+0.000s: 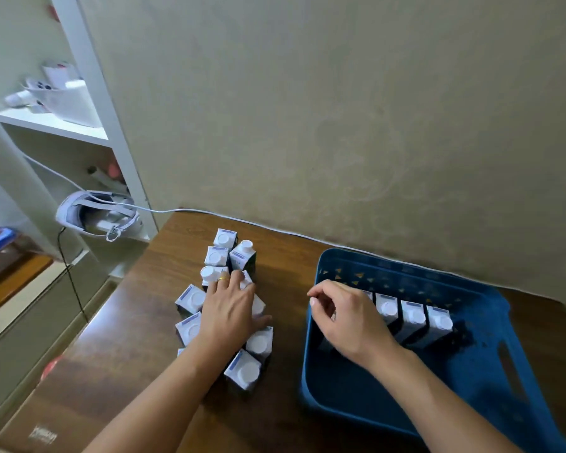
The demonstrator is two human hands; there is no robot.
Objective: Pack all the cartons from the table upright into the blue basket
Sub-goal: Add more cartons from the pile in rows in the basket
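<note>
Several dark cartons with white caps stand in a cluster (217, 256) on the brown table (151, 338). My left hand (229, 312) lies over the middle of the cluster and grips a carton (257, 304), fingers over its far side and thumb on its near side. The blue basket (490, 364) sits on the right. Three cartons (412, 317) stand upright in a row inside it, and one more (368, 294) is mostly hidden behind my right hand (343, 317). That hand hovers over the basket's left part with fingers loosely curled and nothing in them.
A white cable (275, 227) runs along the table's back edge by the wall. A white headset (95, 212) lies on a shelf unit to the left. A cardboard box (43, 433) sits at the near left. The basket's near half holds no cartons.
</note>
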